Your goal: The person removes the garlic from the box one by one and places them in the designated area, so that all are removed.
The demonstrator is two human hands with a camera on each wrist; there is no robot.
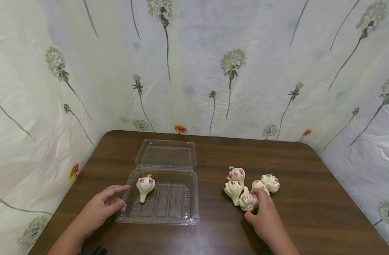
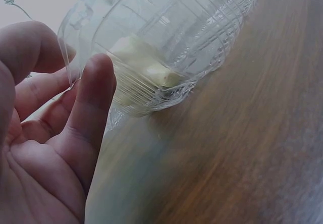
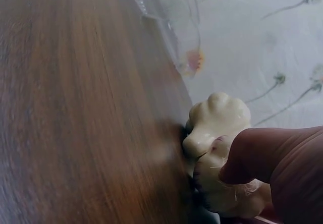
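A clear plastic clamshell container (image 1: 194, 216) lies with its lid folded back on the table. My left hand (image 1: 100, 209) pinches its left rim between thumb and fingers; the thumb (image 2: 93, 98) shows against the edge in the left wrist view. One garlic bulb (image 1: 145, 187), cream with purple patches, sits in the container's left part. On the right, my right hand (image 1: 266, 219) holds the nearest garlic bulb (image 1: 248, 201) of a group, thumb on its near side and fingers over its right. Another garlic bulb (image 3: 219, 115) stands right beside the held one in the right wrist view.
Other garlic bulbs in the group include one at the back (image 1: 237, 174), one at the left (image 1: 232, 190) and one at the far right (image 1: 270, 183). The dark brown wooden table (image 1: 213, 152) backs onto a dandelion-patterned sheet (image 1: 194, 71).
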